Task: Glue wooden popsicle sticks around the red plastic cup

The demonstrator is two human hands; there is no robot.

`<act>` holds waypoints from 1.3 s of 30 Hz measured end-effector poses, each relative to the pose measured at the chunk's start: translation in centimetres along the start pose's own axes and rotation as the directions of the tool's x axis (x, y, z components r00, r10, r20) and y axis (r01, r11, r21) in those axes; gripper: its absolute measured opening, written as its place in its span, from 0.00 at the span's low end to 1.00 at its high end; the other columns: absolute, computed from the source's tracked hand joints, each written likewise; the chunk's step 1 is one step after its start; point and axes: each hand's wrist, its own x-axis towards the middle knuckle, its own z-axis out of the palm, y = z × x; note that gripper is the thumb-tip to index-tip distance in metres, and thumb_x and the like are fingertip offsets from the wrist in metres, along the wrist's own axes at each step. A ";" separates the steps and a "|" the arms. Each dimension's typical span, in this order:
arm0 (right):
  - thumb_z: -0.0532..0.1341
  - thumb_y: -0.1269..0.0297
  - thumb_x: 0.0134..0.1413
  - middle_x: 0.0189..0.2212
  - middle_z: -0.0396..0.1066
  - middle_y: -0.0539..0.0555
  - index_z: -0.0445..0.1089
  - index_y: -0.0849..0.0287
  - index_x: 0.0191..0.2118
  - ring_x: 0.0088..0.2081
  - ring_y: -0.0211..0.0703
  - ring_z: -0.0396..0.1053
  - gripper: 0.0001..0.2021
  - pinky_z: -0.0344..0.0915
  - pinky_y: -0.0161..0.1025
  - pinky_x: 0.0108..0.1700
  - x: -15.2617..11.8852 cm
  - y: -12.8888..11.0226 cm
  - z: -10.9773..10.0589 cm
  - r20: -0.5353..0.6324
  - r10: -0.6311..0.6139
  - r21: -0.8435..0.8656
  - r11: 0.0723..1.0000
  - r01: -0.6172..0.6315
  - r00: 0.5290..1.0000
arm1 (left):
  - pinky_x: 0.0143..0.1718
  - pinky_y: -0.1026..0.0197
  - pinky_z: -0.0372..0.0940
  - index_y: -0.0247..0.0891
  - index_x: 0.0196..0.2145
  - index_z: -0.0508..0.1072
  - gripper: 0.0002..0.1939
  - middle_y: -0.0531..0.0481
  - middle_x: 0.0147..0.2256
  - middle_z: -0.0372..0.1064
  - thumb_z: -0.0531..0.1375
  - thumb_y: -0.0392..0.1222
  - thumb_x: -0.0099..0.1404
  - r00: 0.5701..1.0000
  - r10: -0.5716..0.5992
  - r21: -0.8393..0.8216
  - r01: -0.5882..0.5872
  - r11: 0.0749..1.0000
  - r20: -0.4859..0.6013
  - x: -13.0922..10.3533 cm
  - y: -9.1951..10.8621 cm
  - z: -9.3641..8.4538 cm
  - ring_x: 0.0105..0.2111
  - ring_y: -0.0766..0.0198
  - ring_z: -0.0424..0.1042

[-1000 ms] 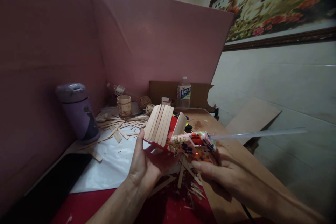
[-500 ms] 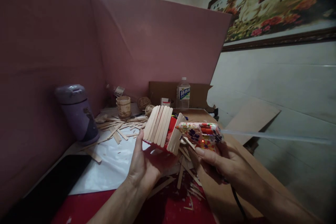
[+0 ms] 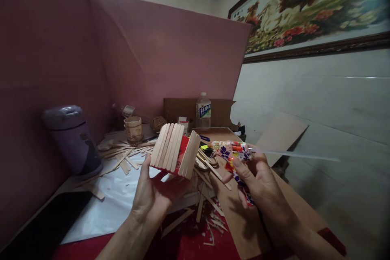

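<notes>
My left hand (image 3: pixel 155 195) grips a red box (image 3: pixel 183 146) from below, tilted toward me. Pale craft sticks (image 3: pixel 168 146) lie side by side across its left part, and a second group covers the right part, with a red strip showing between them. In my right hand (image 3: pixel 265 183) is a flower-patterned glue gun (image 3: pixel 233 152), its nozzle pointing left and a small red light glowing. A long clear glue stick (image 3: pixel 295 154) juts out from its back. The nozzle is apart from the box. My left fingers under the box are mostly hidden.
Loose craft sticks (image 3: pixel 122 158) litter the table on both sides. A purple tumbler (image 3: pixel 74 142) stands at left, above a black flat object (image 3: pixel 45 221). Farther back are a stick-covered cup (image 3: pixel 133 131) and a plastic bottle (image 3: pixel 203 113). A cardboard sheet (image 3: pixel 243 227) lies at right.
The glue gun has drawn away from the box's right edge and tilted, leaving a gap. The whole view has shifted, so the surroundings sit farther left. The left hand still holds the box.
</notes>
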 end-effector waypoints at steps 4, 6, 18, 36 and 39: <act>0.60 0.49 0.54 0.23 0.70 0.44 0.55 0.53 0.46 0.11 0.29 0.55 0.20 0.55 0.26 0.12 0.1 0.0 -0.2 0.019 0.025 0.020 0.999 -0.025 0.999 | 0.38 0.38 0.70 0.28 0.54 0.60 0.35 0.23 0.50 0.63 0.55 0.61 0.60 1.000 0.012 0.005 -0.012 1.000 0.016 0.2 0.1 -0.2 0.49 0.33 0.67; 0.61 0.53 0.54 0.22 0.69 0.43 0.57 0.54 0.41 0.13 0.27 0.55 0.16 0.54 0.26 0.14 0.1 0.0 -0.4 0.021 0.058 0.044 0.997 -0.058 0.998 | 0.39 0.38 0.70 0.27 0.54 0.60 0.36 0.22 0.50 0.63 0.56 0.61 0.60 1.000 0.020 0.011 -0.020 1.000 0.018 0.3 0.2 -0.2 0.50 0.33 0.66; 0.67 0.62 0.46 0.24 0.66 0.41 0.59 0.49 0.48 0.18 0.28 0.57 0.23 0.58 0.26 0.19 -0.3 0.2 -0.7 0.111 0.259 0.234 0.932 -0.279 0.959 | 0.38 0.38 0.70 0.26 0.55 0.59 0.37 0.22 0.51 0.61 0.57 0.61 0.59 1.000 -0.002 0.010 0.002 1.000 0.014 0.2 0.3 -0.2 0.51 0.32 0.65; 0.69 0.61 0.45 0.25 0.62 0.44 0.65 0.56 0.37 0.23 0.31 0.57 0.15 0.58 0.30 0.25 -1.0 0.8 -1.5 0.251 0.237 0.204 0.935 -0.290 0.939 | 0.40 0.38 0.69 0.31 0.52 0.62 0.32 0.28 0.47 0.63 0.58 0.59 0.59 0.999 -0.034 0.010 0.034 0.999 0.026 0.0 0.2 -0.2 0.48 0.37 0.68; 0.68 0.59 0.45 0.21 0.58 0.43 0.63 0.58 0.32 0.21 0.30 0.55 0.14 0.55 0.29 0.22 -1.2 1.0 -1.6 0.238 0.242 0.189 0.938 -0.289 0.941 | 0.40 0.39 0.69 0.31 0.51 0.62 0.31 0.30 0.46 0.64 0.58 0.58 0.59 0.999 -0.028 0.028 0.027 0.999 0.022 -0.1 0.1 0.0 0.48 0.38 0.68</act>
